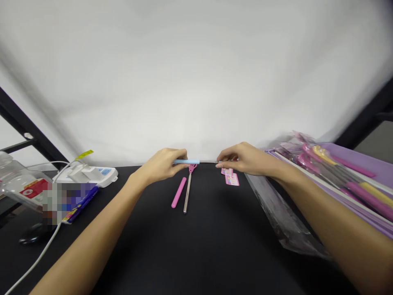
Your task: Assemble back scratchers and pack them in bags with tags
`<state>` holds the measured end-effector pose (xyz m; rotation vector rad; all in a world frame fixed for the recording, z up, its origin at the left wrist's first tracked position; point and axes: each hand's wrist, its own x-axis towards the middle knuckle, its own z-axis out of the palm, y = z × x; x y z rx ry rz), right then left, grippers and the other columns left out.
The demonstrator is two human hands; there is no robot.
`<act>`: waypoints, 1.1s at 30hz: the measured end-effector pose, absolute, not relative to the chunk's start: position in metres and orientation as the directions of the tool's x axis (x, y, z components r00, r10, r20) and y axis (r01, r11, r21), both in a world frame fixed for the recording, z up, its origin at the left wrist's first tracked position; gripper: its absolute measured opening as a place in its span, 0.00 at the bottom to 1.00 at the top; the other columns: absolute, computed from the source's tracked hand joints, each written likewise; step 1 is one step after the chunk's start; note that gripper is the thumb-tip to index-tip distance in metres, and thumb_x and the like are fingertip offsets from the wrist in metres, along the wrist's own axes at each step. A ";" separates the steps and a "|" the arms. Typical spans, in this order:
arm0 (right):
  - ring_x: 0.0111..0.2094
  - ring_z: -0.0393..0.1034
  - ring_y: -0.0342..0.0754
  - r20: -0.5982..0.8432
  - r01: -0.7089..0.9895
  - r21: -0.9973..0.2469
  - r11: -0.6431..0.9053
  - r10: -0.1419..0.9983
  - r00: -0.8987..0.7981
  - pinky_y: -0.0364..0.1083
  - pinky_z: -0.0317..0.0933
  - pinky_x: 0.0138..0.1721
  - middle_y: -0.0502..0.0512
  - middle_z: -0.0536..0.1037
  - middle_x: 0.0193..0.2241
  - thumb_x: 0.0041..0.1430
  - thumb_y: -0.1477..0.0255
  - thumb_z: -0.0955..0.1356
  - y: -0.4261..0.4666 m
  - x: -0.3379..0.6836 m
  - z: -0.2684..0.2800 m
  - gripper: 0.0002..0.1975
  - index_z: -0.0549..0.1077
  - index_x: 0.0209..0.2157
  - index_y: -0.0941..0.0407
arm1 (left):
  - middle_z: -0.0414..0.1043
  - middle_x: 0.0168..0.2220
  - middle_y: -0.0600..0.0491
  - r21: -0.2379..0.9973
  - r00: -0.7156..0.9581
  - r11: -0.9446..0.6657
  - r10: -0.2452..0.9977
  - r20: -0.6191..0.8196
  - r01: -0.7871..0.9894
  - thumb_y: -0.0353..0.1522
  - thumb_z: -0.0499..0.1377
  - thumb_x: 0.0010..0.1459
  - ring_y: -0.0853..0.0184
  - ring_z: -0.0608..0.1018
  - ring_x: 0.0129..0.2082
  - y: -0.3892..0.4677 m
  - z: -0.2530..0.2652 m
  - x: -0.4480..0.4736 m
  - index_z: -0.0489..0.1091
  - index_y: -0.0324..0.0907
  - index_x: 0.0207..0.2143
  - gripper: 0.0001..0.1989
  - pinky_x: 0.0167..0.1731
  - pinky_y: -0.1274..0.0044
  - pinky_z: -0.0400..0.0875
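Above the far edge of the black table, my left hand [166,166] is closed around a light blue handle sleeve [192,161]. A thin metal rod [208,161] runs from the sleeve's right end to my right hand [236,157], whose fingertips pinch it; the rod's far end is hidden there. On the table below lies a back scratcher rod [188,192] with a pink claw-shaped head [192,168]. Beside it on the left is a loose pink handle sleeve [179,192]. Two small pink printed cards [232,179] lie under my right hand.
At right, a lilac box [356,153] holds several bagged back scratchers [337,172], with clear plastic film [282,217] along its side. To the left are a white power strip [106,176], a clear bottle [21,180], a blue packet [81,205] and a white cable [39,256].
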<state>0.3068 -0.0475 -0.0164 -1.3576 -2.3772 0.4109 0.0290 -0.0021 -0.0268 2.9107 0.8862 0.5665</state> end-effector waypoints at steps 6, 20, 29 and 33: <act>0.25 0.72 0.47 0.129 0.657 -0.644 0.392 0.902 -0.412 0.44 0.63 0.29 0.54 0.79 0.23 0.58 0.60 0.67 -0.049 0.307 -0.016 0.16 0.78 0.29 0.58 | 0.70 0.27 0.56 -0.045 0.752 -0.816 0.507 0.422 0.576 0.36 0.56 0.63 0.69 0.69 0.24 -0.003 -0.043 0.038 0.66 0.42 0.32 0.08 0.26 0.77 0.57; 0.30 0.77 0.50 0.002 0.507 -0.861 0.030 0.998 -0.055 0.47 0.72 0.33 0.59 0.81 0.29 0.58 0.49 0.67 -0.047 0.327 -0.011 0.23 0.73 0.37 0.57 | 0.76 0.39 0.51 -0.031 0.761 -0.808 0.540 0.360 0.589 0.40 0.46 0.69 0.63 0.78 0.36 -0.026 -0.049 0.066 0.68 0.43 0.47 0.15 0.34 0.75 0.66; 0.16 0.71 0.57 -0.409 0.908 -0.150 -0.391 0.861 0.304 0.52 0.66 0.18 0.62 0.72 0.12 0.34 0.57 0.79 -0.046 0.370 -0.037 0.24 0.64 0.10 0.54 | 0.72 0.39 0.49 0.025 0.777 -0.804 0.582 0.239 0.594 0.36 0.45 0.69 0.63 0.77 0.34 -0.030 -0.056 0.075 0.69 0.41 0.44 0.15 0.34 0.74 0.68; 0.15 0.70 0.53 -0.472 0.876 -0.318 -0.363 0.862 0.185 0.51 0.67 0.17 0.56 0.70 0.10 0.29 0.55 0.80 -0.046 0.378 -0.053 0.27 0.62 0.09 0.53 | 0.72 0.39 0.49 0.031 0.776 -0.803 0.584 0.240 0.595 0.36 0.44 0.70 0.63 0.77 0.35 -0.032 -0.057 0.077 0.69 0.42 0.47 0.16 0.35 0.74 0.68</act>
